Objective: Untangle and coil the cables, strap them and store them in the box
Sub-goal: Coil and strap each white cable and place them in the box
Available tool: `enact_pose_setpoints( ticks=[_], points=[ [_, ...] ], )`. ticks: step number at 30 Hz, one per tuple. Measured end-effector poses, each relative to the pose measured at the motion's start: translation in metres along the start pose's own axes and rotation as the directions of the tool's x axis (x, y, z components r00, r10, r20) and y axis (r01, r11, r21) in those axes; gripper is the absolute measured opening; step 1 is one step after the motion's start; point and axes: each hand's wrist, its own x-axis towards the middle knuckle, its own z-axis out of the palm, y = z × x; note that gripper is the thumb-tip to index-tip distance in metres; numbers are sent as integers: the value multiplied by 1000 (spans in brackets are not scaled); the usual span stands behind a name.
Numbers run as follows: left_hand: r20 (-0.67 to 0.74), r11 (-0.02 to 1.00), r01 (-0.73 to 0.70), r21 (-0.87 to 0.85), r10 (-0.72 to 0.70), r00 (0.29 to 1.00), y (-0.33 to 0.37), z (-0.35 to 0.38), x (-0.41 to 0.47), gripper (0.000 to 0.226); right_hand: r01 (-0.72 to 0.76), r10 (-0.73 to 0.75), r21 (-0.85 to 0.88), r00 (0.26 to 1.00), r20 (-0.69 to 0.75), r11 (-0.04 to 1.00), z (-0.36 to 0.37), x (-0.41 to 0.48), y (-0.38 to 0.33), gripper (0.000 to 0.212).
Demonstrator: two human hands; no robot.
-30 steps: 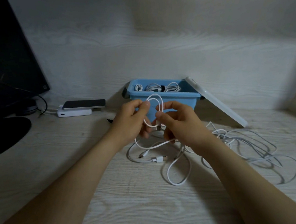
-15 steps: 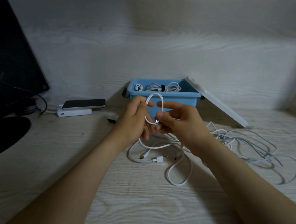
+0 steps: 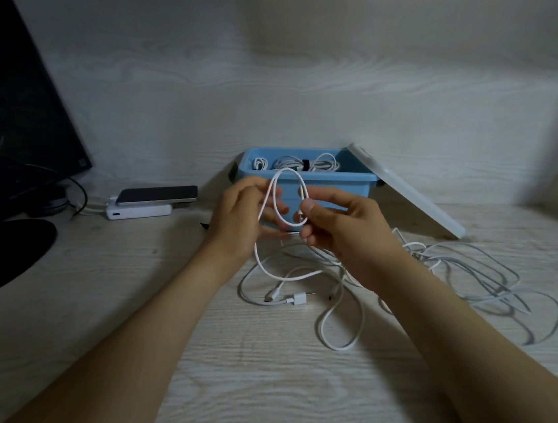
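Observation:
A white cable loop stands upright between my two hands, in front of the blue box. My right hand pinches the loop's lower end between thumb and fingers. My left hand has its fingers curled round the loop's left strand. The rest of this cable trails down onto the desk in loose curves. More tangled white cables lie to the right. Inside the box are coiled cables, one bound with a black strap.
The box's white lid leans against its right side. A phone lies on a white power bank at the left. A dark monitor and its round base fill the far left.
The loop between my hands has turned more upright and narrowed. My right thumb has moved onto its lower end, and my left hand's fingers have shifted along the left strand.

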Motion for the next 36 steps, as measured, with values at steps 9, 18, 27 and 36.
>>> enact_pose_setpoints(
  ticks=[9,18,27,36],
  points=[
    [339,481,-609,630,535,774,-7,-16,3,82,-262,257,265,965,53,928,-6,5,-1,19],
    [461,444,-608,658,400,792,-16,-17,9,100,-273,259,289,962,86,917,-7,6,-5,25],
    [524,390,-659,644,403,750,-11,-18,-1,86,-259,248,142,965,88,955,-5,4,-3,14],
    [539,374,-581,723,221,813,-11,-8,-4,83,-46,65,-303,996,53,952,-2,-2,0,18]
  ],
)
